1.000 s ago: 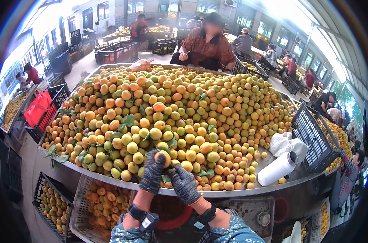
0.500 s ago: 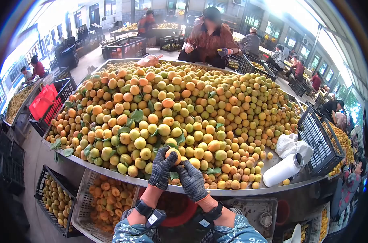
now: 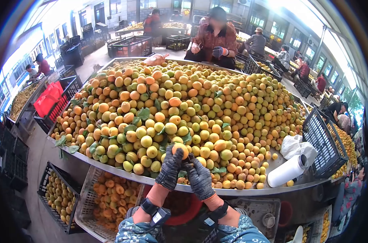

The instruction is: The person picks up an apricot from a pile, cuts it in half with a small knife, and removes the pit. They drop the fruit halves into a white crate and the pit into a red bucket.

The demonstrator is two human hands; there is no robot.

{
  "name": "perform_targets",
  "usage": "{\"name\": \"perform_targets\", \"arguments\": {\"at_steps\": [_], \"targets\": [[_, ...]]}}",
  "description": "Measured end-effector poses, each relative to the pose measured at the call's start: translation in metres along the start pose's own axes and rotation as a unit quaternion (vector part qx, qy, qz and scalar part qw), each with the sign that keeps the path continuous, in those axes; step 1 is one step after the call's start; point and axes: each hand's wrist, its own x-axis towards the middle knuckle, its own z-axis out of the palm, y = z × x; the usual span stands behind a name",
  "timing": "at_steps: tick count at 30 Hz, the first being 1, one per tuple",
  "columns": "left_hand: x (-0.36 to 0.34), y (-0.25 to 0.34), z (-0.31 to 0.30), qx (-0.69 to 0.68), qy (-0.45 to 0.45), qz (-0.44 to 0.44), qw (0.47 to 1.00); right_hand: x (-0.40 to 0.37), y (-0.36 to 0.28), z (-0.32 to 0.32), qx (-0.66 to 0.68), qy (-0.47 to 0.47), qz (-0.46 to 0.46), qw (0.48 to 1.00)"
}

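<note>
My left hand, in a dark grey knit glove, is closed around an orange-yellow apricot at the front edge of a big heap of apricots. Close beside it, my right hand, gloved the same way, has its fingers drawn together near the fruit's lower right side. Whatever may be between those fingertips is hidden. Both hands are above the near rim of the metal table. Green leaves lie among the yellow, green and orange fruit.
Below the table stand a crate of split apricots, a black crate of whole ones and a red basin. A white bottle, plastic bag and black crate are at right. Opposite sits a person.
The apricot in my left hand has tipped up and shows more of its side. My right fingers sit slightly lower beside it. The whole view has shifted a little.
</note>
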Motion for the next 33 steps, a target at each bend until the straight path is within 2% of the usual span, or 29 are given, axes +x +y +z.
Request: {"name": "perform_targets", "arguments": {"at_steps": [2,6,8,12,14,16,20,21,23,24,25,28,32,33], "targets": [[0.000,0.007,-0.002,0.072,-0.021,-0.017,0.997,0.000,-0.003,-0.005,0.001,-0.014,-0.007,1.000],[0.002,0.026,-0.012,0.113,-0.051,-0.025,0.992,-0.003,-0.002,0.000,0.020,-0.031,0.028,0.999],[-0.002,0.035,-0.004,0.111,-0.053,0.046,0.991,-0.003,-0.003,0.002,0.043,-0.029,0.028,0.998],[-0.003,0.034,0.000,0.125,-0.028,0.069,0.989,-0.003,0.003,0.001,-0.003,-0.036,0.004,0.999],[-0.001,0.036,-0.005,0.093,0.020,0.024,0.995,-0.004,0.003,0.002,-0.002,-0.031,-0.009,0.999],[-0.001,0.034,-0.008,0.096,0.024,0.049,0.994,-0.006,-0.001,0.001,0.028,-0.052,0.053,0.997],[-0.003,0.030,-0.009,0.095,0.014,0.040,0.995,-0.005,-0.004,-0.001,0.000,-0.053,0.042,0.998],[-0.003,0.023,-0.011,0.044,0.021,0.017,0.999,-0.005,0.003,-0.001,-0.035,-0.058,0.015,0.998],[0.001,0.007,-0.010,-0.017,0.036,-0.001,0.999,-0.003,0.009,0.004,-0.006,-0.024,-0.007,1.000],[0.002,0.000,-0.011,-0.018,0.034,0.000,0.999,-0.002,0.009,0.006,0.024,0.007,-0.026,0.999],[0.001,0.001,-0.005,0.032,0.007,-0.015,0.999,-0.001,-0.002,0.002,0.043,0.007,-0.001,0.999],[-0.004,0.010,0.003,0.099,-0.026,-0.056,0.993,0.007,0.004,-0.012,-0.005,-0.010,0.002,1.000],[-0.005,0.028,0.007,0.075,-0.052,-0.043,0.995,0.002,-0.002,-0.012,-0.016,-0.036,0.015,0.999],[-0.005,0.033,0.009,0.104,-0.045,0.003,0.994,0.001,-0.002,-0.011,-0.015,-0.036,0.015,0.999]]}}
